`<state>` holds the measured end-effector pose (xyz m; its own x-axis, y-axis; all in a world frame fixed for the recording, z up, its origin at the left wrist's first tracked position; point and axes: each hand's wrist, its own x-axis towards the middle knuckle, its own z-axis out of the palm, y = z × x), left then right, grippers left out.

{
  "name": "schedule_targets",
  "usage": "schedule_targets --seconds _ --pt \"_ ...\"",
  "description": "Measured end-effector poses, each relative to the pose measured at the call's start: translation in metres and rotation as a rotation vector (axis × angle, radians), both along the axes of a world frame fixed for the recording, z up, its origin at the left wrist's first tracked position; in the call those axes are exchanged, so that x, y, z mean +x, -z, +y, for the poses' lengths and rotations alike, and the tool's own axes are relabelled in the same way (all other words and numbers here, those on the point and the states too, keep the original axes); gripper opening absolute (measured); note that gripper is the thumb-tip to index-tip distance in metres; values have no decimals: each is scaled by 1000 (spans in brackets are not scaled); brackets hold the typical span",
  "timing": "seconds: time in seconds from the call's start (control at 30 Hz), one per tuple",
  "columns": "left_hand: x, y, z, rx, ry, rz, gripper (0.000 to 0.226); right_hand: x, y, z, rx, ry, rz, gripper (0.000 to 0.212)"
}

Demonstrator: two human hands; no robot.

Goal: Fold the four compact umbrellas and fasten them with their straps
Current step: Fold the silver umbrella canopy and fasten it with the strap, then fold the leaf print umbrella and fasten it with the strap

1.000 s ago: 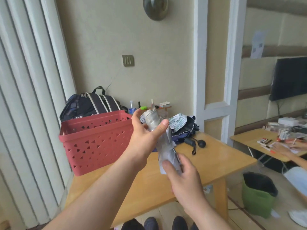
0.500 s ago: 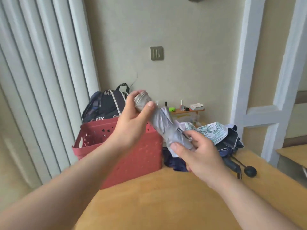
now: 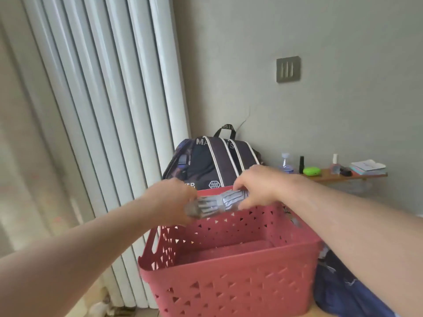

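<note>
A folded grey compact umbrella point(image 3: 217, 202) lies level in the air over the open top of the red plastic basket point(image 3: 231, 280). My left hand point(image 3: 170, 200) grips its left end and my right hand point(image 3: 258, 186) grips its right end. The basket's floor looks bare where it shows. Dark blue umbrella fabric point(image 3: 343, 291) lies heaped just right of the basket, partly behind my right forearm.
A dark backpack point(image 3: 210, 161) stands behind the basket against the wall. A small shelf point(image 3: 348, 176) to the right carries bottles, a green case and a book. White vertical blinds point(image 3: 109, 110) fill the left side.
Both hands have carried the grey umbrella left and turned it from slanted to level, from above the table to above the basket. The view has swung left and closer to the basket.
</note>
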<state>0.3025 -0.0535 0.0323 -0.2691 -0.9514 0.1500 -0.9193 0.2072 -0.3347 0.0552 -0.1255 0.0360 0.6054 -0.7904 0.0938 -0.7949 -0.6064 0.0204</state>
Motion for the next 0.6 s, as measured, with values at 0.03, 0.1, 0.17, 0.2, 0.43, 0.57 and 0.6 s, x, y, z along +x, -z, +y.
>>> schedule_targets --seconds 0.03,0.1,0.17,0.2,0.43,0.57,0.6 --pt "-3 10 -10 49 -8 -92 34 7 7 -6 15 3 69 37" --pt "-8 31 -30 168 14 -222 35 21 25 -17 71 14 199 40" --pt "-9 48 -47 302 36 -312 44 35 43 -28 151 27 303 38" --pt "-8 57 -54 359 39 -333 48 42 51 -33 165 22 347 37" --pt "-2 103 -83 479 44 -323 39 55 97 -59 213 12 341 24" --pt "-6 97 -84 411 143 -219 22 55 98 -61 261 -2 305 40" --pt "-7 94 -81 394 154 -178 20 54 96 -61 246 2 286 35"
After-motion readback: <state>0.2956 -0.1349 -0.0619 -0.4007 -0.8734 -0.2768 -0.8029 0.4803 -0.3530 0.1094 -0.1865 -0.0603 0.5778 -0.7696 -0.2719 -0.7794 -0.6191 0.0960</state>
